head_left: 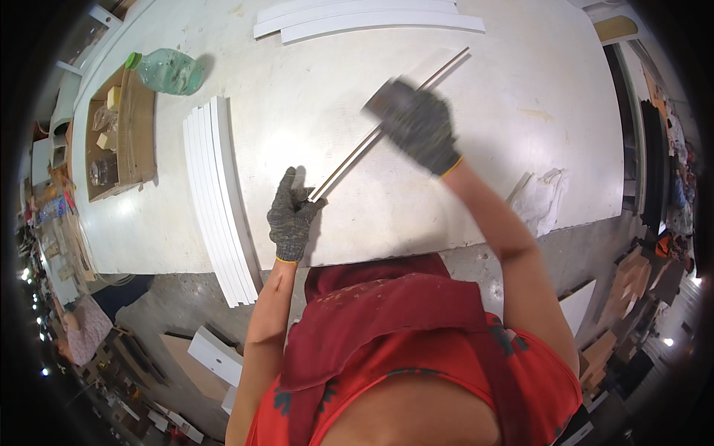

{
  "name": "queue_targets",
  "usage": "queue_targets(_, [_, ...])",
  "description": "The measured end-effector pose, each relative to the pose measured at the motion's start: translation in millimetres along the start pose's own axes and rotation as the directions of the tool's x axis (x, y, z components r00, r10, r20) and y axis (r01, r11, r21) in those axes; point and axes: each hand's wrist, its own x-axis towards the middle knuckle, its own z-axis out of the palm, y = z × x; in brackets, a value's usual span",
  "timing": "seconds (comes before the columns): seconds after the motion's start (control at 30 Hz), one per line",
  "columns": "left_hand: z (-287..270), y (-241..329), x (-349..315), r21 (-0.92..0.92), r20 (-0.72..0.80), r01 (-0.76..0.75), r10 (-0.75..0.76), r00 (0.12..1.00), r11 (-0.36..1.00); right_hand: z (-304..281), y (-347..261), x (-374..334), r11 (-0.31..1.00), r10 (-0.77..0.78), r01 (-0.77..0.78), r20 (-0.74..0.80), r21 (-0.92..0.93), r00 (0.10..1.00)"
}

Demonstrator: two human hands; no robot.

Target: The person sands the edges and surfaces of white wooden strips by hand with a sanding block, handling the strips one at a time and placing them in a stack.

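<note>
A narrow strip point(343, 166) with white sides and a brown edge lies slantwise across the white table. My left hand point(290, 221), in a dark mottled knit glove with a yellow cuff, holds the strip's near end, its forefinger pointing away from me. Over the strip's middle is my right hand point(422, 128), gloved the same way and smeared by motion. Its fingers are closed round a brownish block point(385, 98) that is too blurred to name and hides part of the strip.
Left of my left hand, several white strips point(212, 186) overhang the table's front edge. More white boards point(379, 26) lie at the back. A cardboard box point(137, 145) and green-capped bottle point(171, 72) stand left; a white cloth point(541, 199) lies right. Another person point(88, 331) is far left.
</note>
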Motion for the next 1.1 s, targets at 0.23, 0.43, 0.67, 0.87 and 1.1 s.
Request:
queue_targets(0.23, [20.6, -13.0, 4.3, -0.249, -0.114, -0.183, 0.159, 0.981, 0.951, 14.1, 122.5, 26.6, 0.985, 0.172, -0.173, -0.051, -0.015, 0.984])
queue_targets(0.43, [53.6, 42.1, 62.8, 0.252, -0.009, -0.362, 0.376, 0.927, 0.898, 24.8, 122.2, 10.2, 0.912, 0.39, -0.372, 0.082, -0.172, 0.917])
queue_targets(0.67, [72.6, 42.7, 82.4, 0.202, -0.077, -0.395, 0.417, 0.906, 0.896, 32.5, 93.7, 3.9, 0.973, 0.211, -0.21, -0.006, 0.098, 0.977])
queue_targets(0.87, [28.3, 12.7, 36.1, 0.362, 0.014, -0.431, 0.457, 0.889, 0.826, -27.0, -79.9, 15.5, 0.885, 0.01, -0.026, 0.037, 0.465, 0.999])
queue_targets(1.1, [29.1, 21.3, 27.5, 0.354, 0.047, -0.347, 0.354, 0.934, 0.869, 4.6, 191.6, -20.6, 0.921, 0.212, -0.214, -0.044, -0.325, 0.976])
